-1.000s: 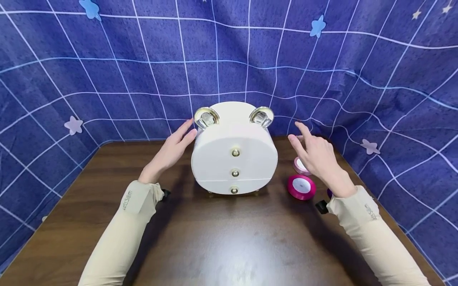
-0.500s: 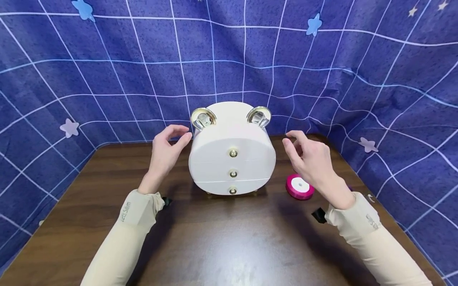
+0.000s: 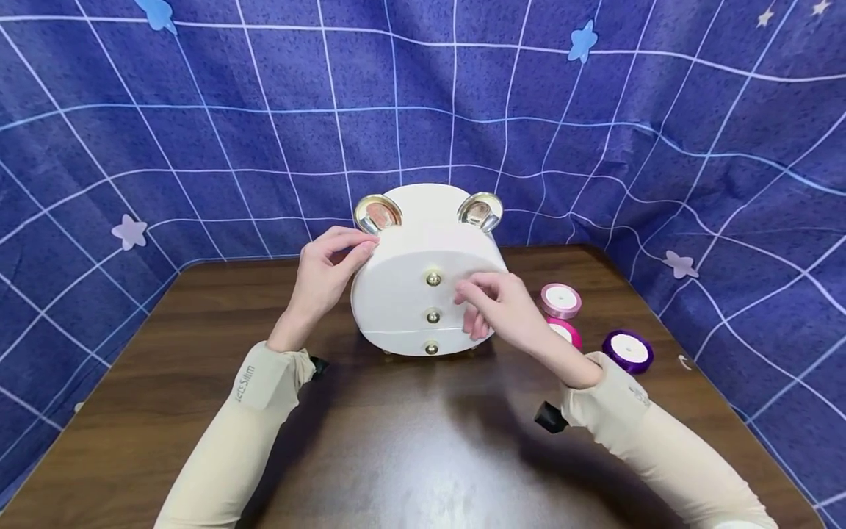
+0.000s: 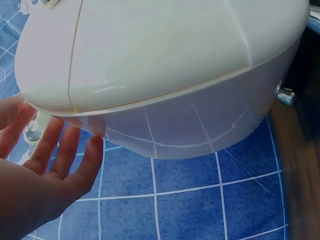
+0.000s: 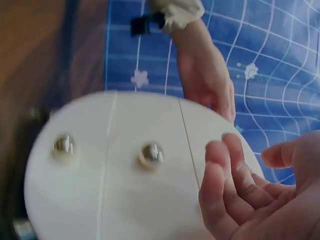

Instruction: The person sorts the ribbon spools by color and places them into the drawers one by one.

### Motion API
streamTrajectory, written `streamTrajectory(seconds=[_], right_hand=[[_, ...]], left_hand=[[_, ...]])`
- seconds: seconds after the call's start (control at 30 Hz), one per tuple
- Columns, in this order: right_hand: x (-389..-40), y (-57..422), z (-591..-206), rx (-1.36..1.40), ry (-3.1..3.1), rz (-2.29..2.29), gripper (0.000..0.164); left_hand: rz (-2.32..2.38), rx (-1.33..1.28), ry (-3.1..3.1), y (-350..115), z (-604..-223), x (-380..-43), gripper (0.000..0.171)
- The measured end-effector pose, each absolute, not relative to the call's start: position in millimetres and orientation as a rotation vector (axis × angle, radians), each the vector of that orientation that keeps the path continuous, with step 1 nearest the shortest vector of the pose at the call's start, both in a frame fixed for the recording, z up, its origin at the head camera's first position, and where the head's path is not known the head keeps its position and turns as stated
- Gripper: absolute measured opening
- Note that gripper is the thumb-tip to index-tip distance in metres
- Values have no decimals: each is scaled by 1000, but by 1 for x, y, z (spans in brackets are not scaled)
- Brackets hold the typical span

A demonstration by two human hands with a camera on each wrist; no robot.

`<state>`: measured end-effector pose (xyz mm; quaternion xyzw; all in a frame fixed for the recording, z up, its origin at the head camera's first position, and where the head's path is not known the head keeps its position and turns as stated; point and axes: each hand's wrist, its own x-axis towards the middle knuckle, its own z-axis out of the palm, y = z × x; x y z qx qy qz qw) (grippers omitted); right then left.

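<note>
A white rounded jewelry box with gold knobs down its front and two shiny gold-rimmed ears stands at the back of the table. My left hand is at its upper left edge, just below the left ear. In the left wrist view, the fingertips lie along the box's side. My right hand hovers before the right half of the front, fingers loosely bent, holding nothing. Its fingertips point toward the top knob. In the right wrist view, two knobs show, one being the middle knob.
Right of the box lie ribbon spools: a pink spool, a magenta spool partly behind my right wrist, and a purple spool. A blue gridded cloth hangs behind the brown wooden table.
My right hand has swung left from beside the spools to the box's front, uncovering the pink and purple spools. My left hand has moved slightly right to the box's edge.
</note>
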<state>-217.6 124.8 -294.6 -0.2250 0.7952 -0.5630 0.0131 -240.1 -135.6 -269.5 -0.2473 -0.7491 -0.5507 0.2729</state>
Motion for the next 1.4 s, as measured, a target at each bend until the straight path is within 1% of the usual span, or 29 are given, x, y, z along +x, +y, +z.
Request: streamTrajectory(seconds=[0.13,0.23,0.4,0.53,0.7,1.0,1.4], right_hand=[[-222,110,-293,-559,2124,-1854,44],[-224,101,-292,-469,1972,-1881,48],[-228,93,-291,-340,1827,-1900,51],[-230,90,-291,-318,1679,-1903,52],[-228,88,-290,-290,1532,-1930,50],[-225,81,-290,-179,1491,-2070,41],[-220,81,-292,-168,1501,-2085,39]], left_hand=[[-1406,-667,-2013,-137,-280,-252,15],[-1336,-664,-1999,-137,-287,-261,14],[-1241,-717,-2018,-137,-285,-264,14],[-1169,-752,-2073,-138,-280,-263,14],[-1126,-761,-2137,-141,-274,-262,14],[-1156,-764,-2149,-142,-272,-263,15],[-1179,-769,-2153,-143,-275,-265,15]])
